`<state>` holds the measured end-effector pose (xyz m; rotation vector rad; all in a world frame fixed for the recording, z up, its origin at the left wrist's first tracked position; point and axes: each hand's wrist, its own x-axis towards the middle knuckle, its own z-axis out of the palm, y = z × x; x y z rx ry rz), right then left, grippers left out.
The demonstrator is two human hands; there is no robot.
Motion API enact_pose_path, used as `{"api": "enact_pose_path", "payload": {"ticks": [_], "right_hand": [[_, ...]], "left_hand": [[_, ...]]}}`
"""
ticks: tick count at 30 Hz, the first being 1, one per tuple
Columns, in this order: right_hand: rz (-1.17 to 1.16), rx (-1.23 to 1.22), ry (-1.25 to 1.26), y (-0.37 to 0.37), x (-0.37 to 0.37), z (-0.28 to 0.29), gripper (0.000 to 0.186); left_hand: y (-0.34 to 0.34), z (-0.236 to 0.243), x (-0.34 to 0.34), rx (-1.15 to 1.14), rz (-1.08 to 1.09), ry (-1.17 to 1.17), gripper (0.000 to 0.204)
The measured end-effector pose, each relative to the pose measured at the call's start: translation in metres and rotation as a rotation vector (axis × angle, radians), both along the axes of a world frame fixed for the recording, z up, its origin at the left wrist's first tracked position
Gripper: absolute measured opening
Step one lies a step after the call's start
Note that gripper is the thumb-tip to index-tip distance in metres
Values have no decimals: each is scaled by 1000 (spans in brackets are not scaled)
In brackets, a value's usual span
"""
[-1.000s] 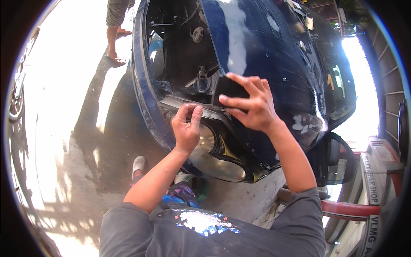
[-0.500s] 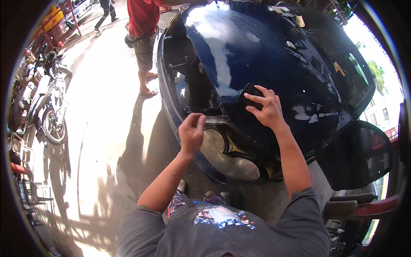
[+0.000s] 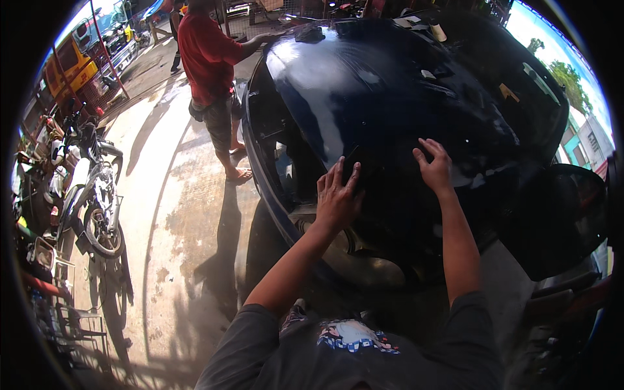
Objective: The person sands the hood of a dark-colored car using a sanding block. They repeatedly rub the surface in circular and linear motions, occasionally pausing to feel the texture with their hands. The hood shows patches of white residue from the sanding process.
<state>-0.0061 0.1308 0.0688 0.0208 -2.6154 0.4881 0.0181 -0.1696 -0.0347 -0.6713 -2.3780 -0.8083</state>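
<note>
Left hand at the block, right hand free over the hood

My left hand [image 3: 338, 198] is at the near left edge of the dark blue hood [image 3: 396, 97], its fingers laid against what looks like a dark block [image 3: 366, 161]; in this deep shade I cannot tell whether they grasp it. The block lies on the hood, just to the right of the pale patch [image 3: 330, 127]. My right hand [image 3: 434, 166] holds nothing, fingers apart and thumb out, over the hood to the right of the block; whether it touches the surface is unclear. On the far left, a person in a red shirt [image 3: 207, 62] stands with an arm stretched to the hood's far edge. A motorcycle [image 3: 103, 224] stands well apart, to the left.
</note>
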Motion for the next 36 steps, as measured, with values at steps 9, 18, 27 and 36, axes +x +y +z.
{"api": "enact_pose_path", "payload": {"ticks": [9,18,27,36], "right_hand": [[-598,350,-206,109,-40,-35,73],[-600,365,-136,94,-38,-25,69],[-612,384,-124,98,-39,-31,66],[-598,323,-130,88,-34,-17,66]], "left_hand": [[-148,-21,-281,146,-9,-93,65],[-93,10,-201,96,201,-193,67],[-102,-9,-177,-114,-212,1,68],[-116,23,-411,-49,401,-240,60]]}}
